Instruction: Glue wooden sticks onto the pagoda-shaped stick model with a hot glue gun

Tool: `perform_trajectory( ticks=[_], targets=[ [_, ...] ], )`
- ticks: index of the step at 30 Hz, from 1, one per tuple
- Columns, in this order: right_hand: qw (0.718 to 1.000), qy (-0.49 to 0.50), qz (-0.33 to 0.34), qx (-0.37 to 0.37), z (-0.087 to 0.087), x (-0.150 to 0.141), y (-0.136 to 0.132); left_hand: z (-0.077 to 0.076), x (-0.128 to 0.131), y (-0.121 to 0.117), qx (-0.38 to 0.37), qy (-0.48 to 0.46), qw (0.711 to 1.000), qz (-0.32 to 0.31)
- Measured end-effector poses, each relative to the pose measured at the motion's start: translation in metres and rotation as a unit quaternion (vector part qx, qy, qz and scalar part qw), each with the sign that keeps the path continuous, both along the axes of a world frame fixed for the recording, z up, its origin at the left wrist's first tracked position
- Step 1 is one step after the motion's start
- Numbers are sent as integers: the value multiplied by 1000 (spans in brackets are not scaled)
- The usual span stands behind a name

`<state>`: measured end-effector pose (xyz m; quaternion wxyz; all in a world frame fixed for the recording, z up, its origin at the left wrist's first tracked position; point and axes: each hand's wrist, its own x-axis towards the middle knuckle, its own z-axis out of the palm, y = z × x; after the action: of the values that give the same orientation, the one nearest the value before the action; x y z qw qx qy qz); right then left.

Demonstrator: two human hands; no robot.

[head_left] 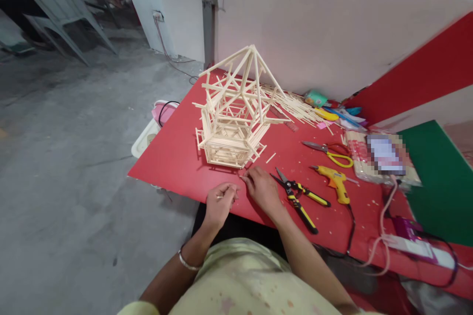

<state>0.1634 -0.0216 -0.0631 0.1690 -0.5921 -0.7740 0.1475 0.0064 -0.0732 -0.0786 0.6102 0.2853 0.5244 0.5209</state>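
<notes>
Two bare hands close together, just short of a pale stick-built frame at twelve o'clock.

The left hand pinches a short pale wooden stick; the right hand sits just beside it, fingers bent, though whether they grip anything I cannot tell. Beyond, on the red tabletop, stands the many-sided openwork frame of thin pale wooden sticks with a peaked top. It looks light and stiff but fragile at its joints, best held low on both sides, clear of the peak and jutting ends. At three o'clock lie black-and-yellow-handled shears, then a yellow glue gun. Between two and three, a clear plastic-wrapped packet with red print is too blurred to read; the phone screen on it is pixelated.
</notes>
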Motion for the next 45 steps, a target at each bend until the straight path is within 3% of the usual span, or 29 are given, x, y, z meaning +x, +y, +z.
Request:
perform_trajectory(
  ticks=[4, 9, 12, 14, 21, 29, 45],
  targets=[
    [991, 129, -21, 3, 17, 13, -11, 8, 2, 6, -30, -88, 996, 6],
    [957, 252, -137, 53, 85, 24, -22, 31, 14, 22, -22, -222, 975, -15],
    [952, 256, -141, 85, 119, 11, -15, 47, 24, 34, -23, -296, 954, -41],
    [954, 252, -133, 96, 131, -1, -7, 57, 30, 41, -29, -353, 933, -61],
    [962, 202, -149, 105, 134, -22, 8, 73, 34, 56, -55, -470, 879, -62],
    [965, 186, -159, 90, 133, -32, 10, 69, 27, 61, -87, -464, 879, -60],
    [970, 147, -170, 98, 130, -35, 12, 68, 24, 63, -78, -469, 878, -64]
  ],
)
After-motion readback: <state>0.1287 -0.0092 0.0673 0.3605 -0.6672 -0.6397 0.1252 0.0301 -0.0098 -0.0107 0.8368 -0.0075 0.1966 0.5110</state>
